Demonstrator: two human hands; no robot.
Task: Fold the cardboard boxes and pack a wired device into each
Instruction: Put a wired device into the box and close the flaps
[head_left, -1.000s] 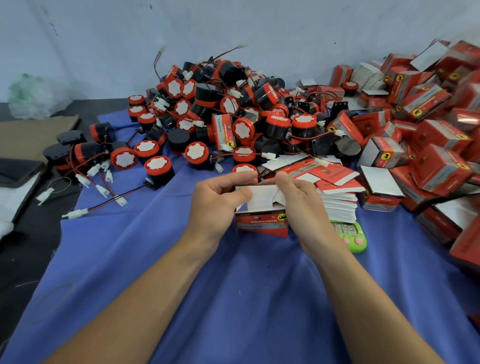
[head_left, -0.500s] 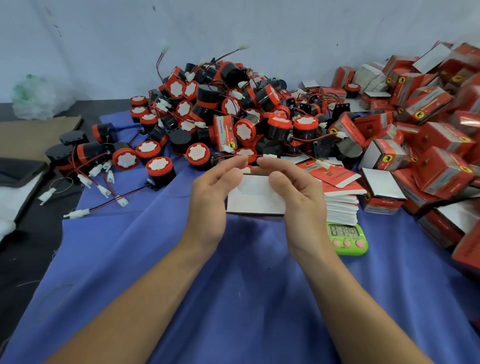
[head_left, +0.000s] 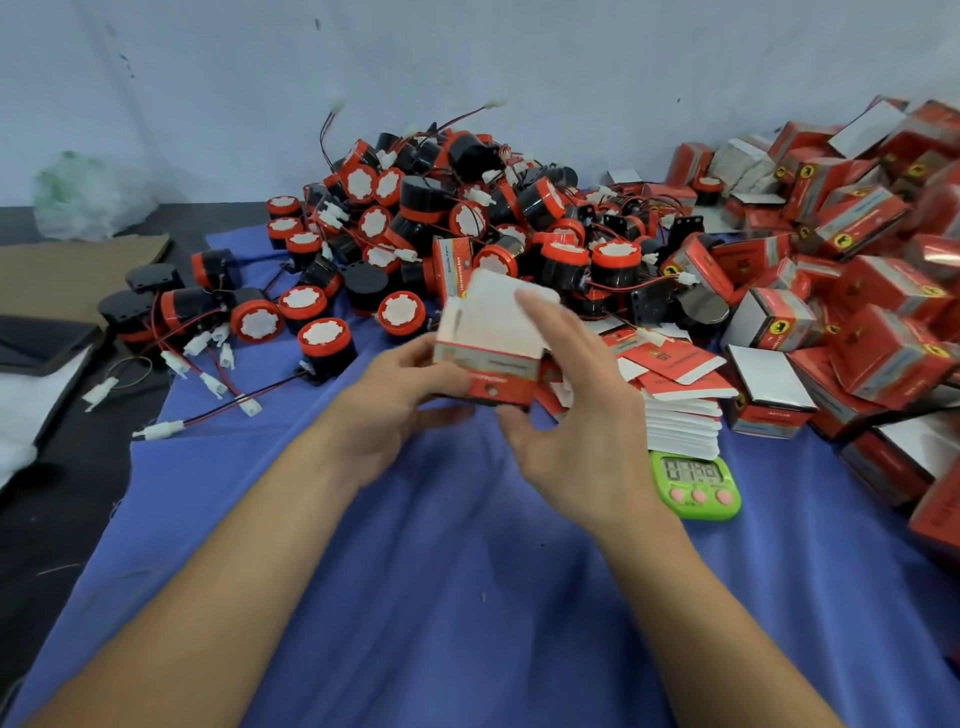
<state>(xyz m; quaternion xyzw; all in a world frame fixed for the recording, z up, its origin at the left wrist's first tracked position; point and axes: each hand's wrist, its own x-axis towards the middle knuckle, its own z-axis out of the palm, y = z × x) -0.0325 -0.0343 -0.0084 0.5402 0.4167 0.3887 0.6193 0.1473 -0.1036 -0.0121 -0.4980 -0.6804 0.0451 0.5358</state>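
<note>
The left hand (head_left: 400, 395) curls its grip round the lower left edge of a blurred cardboard box (head_left: 488, 332). The right hand (head_left: 571, 421) pinches its right side, thumb beneath, fingers over the white top. The box is held above the blue cloth (head_left: 467, 571), just before the heap of wired devices (head_left: 441, 218). Flat blanks (head_left: 680, 421), a green timer (head_left: 696, 483) and folded boxes (head_left: 857, 291) lie to the right.

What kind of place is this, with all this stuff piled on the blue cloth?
Likely a small hand-packing workstation, not a home table. It shows in the heap of round black-and-red wired devices, the pile of folded red cardboard boxes and the stack of flat unfolded box blanks.
</note>
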